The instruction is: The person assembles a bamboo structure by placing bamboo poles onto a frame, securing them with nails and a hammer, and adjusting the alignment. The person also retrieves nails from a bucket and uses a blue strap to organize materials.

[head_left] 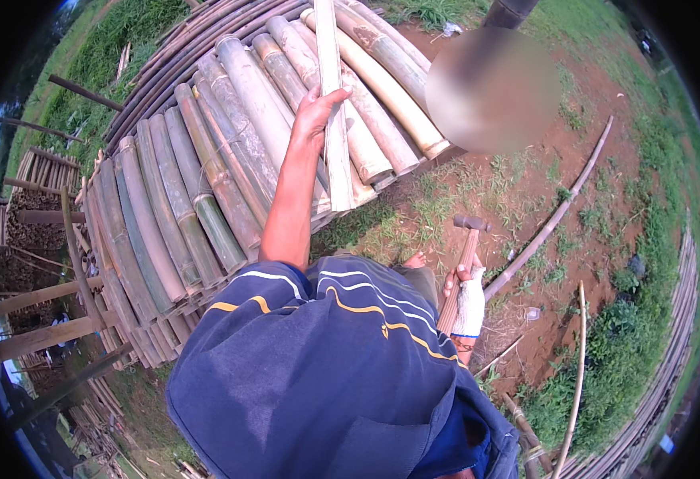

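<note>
My left hand point(314, 117) is closed around a long, pale split bamboo strip point(333, 152), with the thumb across its face. The strip stands out over a stack of bamboo poles point(230, 152), its lower end near their cut ends. Down at my right side, my right hand point(468, 291) grips a hammer point(471, 225) by its wooden handle, the dark metal head pointing up and away. White cloth, like a fingerless glove, wraps this hand, and the bare fingers curl round the handle.
A long, thin bent pole point(557, 211) lies on the bare earth to the right, with a shorter stick point(578, 375) nearer. More poles point(669, 335) lie along the far right edge. Wooden beams point(47, 331) jut out at the left. A round blurred patch hides the upper right.
</note>
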The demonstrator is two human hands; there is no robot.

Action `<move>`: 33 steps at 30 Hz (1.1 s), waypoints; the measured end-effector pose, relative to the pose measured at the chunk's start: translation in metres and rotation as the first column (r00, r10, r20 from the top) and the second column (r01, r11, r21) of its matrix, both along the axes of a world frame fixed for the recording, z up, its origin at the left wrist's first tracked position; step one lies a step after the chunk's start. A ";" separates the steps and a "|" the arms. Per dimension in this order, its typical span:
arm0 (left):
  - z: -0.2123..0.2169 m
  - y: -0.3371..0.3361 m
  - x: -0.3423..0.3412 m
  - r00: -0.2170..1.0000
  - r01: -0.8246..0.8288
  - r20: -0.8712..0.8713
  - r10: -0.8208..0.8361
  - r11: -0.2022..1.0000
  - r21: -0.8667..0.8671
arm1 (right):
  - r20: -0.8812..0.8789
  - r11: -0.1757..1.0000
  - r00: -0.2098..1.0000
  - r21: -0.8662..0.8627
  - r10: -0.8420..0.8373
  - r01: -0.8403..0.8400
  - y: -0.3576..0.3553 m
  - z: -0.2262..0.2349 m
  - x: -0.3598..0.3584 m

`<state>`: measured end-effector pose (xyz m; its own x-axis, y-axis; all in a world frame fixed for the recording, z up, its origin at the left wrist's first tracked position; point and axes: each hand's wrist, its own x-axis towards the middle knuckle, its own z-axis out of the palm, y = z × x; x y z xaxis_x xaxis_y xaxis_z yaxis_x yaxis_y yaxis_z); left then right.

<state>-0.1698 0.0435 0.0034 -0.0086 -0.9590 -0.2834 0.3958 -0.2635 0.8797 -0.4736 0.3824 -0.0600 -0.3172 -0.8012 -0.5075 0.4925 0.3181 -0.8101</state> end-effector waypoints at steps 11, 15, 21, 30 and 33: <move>0.020 -0.072 -0.118 0.935 -0.352 0.013 0.355 0.931 -0.098 | 0.105 0.987 0.990 -0.139 0.092 -0.077 -0.142 0.035 -0.227; 0.014 -0.078 -0.132 0.851 -0.416 0.266 0.453 0.890 -0.186 | 0.177 0.971 0.964 -0.168 0.201 -0.171 -0.214 0.001 -0.268; -0.006 -0.105 -0.154 0.244 -0.452 0.895 0.374 0.860 -0.236 | 0.389 0.955 0.874 -0.172 0.292 -0.243 -0.300 -0.010 -0.282; -0.006 -0.185 -0.236 0.078 -0.455 0.977 0.196 0.880 -0.140 | 0.429 0.861 0.756 -0.125 0.494 -0.492 -0.411 -0.041 -0.318; -0.025 -0.210 -0.251 0.044 -0.478 0.977 0.209 0.863 -0.163 | 0.357 0.803 0.738 -0.065 0.573 -0.592 -0.454 -0.029 -0.319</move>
